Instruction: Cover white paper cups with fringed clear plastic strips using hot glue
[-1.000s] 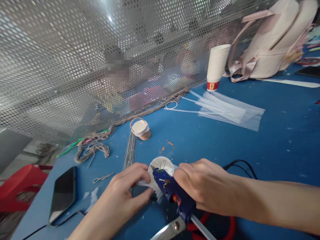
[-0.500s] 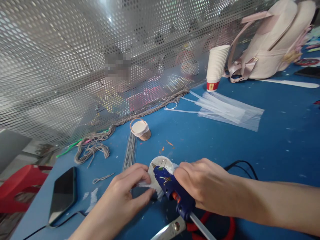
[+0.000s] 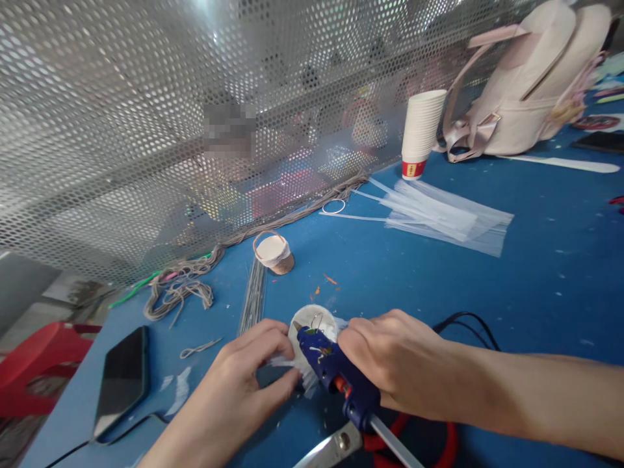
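Observation:
My right hand (image 3: pixel 390 354) is wrapped round a dark blue glue gun (image 3: pixel 319 354), whose nozzle points over a small white round cup (image 3: pixel 302 318). A clear glue stick (image 3: pixel 394 442) juts from the gun's rear. The fingers and thumb of my left hand (image 3: pixel 253 377) pinch the cup's left side, where white mesh (image 3: pixel 308 382) spreads below the rim. Thin wire shows inside the cup. Just beyond, a little basket (image 3: pixel 275 253) with a white top and a looped handle stands beside a bundle of thin grey wires (image 3: pixel 253 296).
On the blue table (image 3: pixel 370 273) lie scissors (image 3: pixel 336 445), a phone (image 3: pixel 124 374), grey cords (image 3: pixel 178 292), white mesh strips (image 3: pixel 443 218) and a black cable (image 3: pixel 468 318). Stacked paper cups (image 3: pixel 423 130) and a pale backpack (image 3: pixel 521 97) stand by a perforated metal screen (image 3: pixel 146 97).
The glue gun's nozzle has shifted slightly left and down over the cup. My right hand has moved a little left with it; my left hand keeps nearly the same place.

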Demonstrator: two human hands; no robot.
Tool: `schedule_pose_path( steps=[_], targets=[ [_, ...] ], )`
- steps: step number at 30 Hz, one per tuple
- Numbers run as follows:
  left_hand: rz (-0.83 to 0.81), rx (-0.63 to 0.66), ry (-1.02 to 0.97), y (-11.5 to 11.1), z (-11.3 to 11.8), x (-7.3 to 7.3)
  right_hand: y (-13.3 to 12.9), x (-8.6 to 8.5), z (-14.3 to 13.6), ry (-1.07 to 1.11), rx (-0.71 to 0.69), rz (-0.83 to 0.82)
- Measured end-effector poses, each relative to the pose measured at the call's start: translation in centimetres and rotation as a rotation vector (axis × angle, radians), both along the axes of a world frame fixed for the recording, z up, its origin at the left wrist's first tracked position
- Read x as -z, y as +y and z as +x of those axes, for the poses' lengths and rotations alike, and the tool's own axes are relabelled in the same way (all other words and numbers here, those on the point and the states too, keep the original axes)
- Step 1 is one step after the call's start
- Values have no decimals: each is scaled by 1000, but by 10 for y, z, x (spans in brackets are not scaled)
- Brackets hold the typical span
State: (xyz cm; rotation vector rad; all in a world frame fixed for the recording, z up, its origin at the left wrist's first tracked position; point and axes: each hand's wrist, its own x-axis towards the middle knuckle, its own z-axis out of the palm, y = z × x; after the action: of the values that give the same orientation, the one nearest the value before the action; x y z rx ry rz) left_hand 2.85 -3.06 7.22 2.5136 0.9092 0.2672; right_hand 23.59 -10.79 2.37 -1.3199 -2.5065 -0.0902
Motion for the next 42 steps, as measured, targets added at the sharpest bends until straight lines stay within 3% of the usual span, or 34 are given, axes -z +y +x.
schedule_pose_path(
  steps=[5, 14, 21, 27, 31, 35, 42],
  targets=[
    [9, 6, -14, 0, -1, 1, 0, -1, 2, 68, 37, -90],
    [14, 37, -58, -3, 1, 0, -8, -24, 6, 475, 164, -487],
    [32, 44, -62, -5, 2, 1, -7, -19, 4, 621, 132, -452],
    [36, 26, -62, -4, 0, 4, -7, -8, 5, 318, 24, -203],
    [24, 21, -45, -4, 0, 4, -4, 0, 3, 260, -65, -132],
    [32, 19, -57, -3, 0, 5, 1, 3, -4, 420, -80, -186],
    [-1, -3, -35, -1, 3, 4, -2, -4, -4, 762, 97, -406]
  ],
)
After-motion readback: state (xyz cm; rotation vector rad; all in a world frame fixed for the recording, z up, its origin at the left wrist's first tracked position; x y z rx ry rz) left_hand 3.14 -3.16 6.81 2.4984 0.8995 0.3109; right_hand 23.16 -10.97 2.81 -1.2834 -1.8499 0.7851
